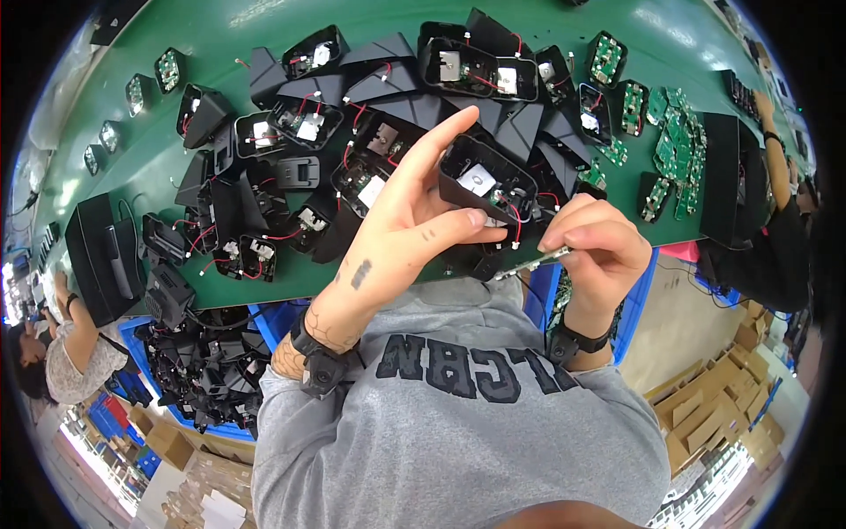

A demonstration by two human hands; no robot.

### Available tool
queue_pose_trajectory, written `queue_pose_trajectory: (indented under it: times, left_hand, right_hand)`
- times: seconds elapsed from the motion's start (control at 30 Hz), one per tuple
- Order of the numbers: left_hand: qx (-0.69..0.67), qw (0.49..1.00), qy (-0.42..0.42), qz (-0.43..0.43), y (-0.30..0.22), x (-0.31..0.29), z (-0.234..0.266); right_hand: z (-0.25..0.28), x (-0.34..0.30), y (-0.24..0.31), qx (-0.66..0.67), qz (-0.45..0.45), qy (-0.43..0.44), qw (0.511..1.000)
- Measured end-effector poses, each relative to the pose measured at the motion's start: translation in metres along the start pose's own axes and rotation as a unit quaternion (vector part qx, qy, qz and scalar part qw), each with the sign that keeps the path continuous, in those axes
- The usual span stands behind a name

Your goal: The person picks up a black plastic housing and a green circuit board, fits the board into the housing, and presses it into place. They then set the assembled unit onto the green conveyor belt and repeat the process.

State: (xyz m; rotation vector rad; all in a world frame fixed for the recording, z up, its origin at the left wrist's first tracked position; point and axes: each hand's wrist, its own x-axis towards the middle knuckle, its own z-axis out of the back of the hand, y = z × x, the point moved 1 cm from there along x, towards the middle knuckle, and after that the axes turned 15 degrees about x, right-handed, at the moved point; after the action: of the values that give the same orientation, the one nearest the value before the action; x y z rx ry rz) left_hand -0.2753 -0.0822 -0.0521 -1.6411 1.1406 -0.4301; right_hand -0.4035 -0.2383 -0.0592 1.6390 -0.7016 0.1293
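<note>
My left hand (401,207) grips a black plastic housing (458,189) by its near left side, the index finger stretched out past it. Inside the open housing lie a silver metal plate and wiring; red wires with a white connector hang from its near edge. To the right, my right hand (604,247) pinches a thin circuit board (529,265) between thumb and fingers, edge-on and just below the housing. Board and housing look apart. Each wrist wears a dark strap with a small device.
Many similar black housings (308,123) crowd the green table (352,22). A pile of green circuit boards (679,145) lies at right. Blue bins (639,309) stand below the near edge, the left one full of black parts (207,366). Co-workers' arms (775,159) show at both sides.
</note>
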Motion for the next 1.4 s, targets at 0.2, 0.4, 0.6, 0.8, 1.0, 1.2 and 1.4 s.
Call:
queue_pose_trajectory:
  times: [0.2, 0.4, 0.6, 0.8, 1.0, 1.2, 1.4]
  left_hand:
    - [-0.001, 1.000, 0.014, 0.008, 0.004, 0.000, -0.001]
    - [0.043, 0.998, 0.050, -0.018, 0.008, -0.003, 0.002]
    - [0.084, 0.991, 0.104, 0.010, 0.010, -0.001, 0.005]
    - [0.123, 0.985, 0.116, -0.045, 0.012, 0.000, 0.000]
    - [0.134, 0.984, 0.089, -0.070, 0.014, 0.002, -0.004]
    - [0.099, 0.991, 0.076, -0.046, 0.006, -0.003, -0.007]
    - [0.159, 0.973, 0.070, -0.151, 0.009, -0.004, -0.012]
  right_hand:
    - [-0.002, 0.001, -0.003, -0.017, -0.013, -0.048, 0.999]
    - [-0.002, 0.004, 0.001, 0.010, -0.118, -0.126, 0.985]
    - [-0.006, 0.013, 0.004, -0.061, -0.148, -0.069, 0.985]
    - [-0.019, 0.015, 0.001, -0.148, -0.111, -0.051, 0.981]
    - [-0.024, 0.014, -0.012, -0.291, 0.033, -0.021, 0.956]
    - [-0.036, 0.012, -0.005, -0.339, -0.030, -0.072, 0.937]
    - [-0.025, 0.007, -0.004, -0.143, -0.191, -0.012, 0.971]
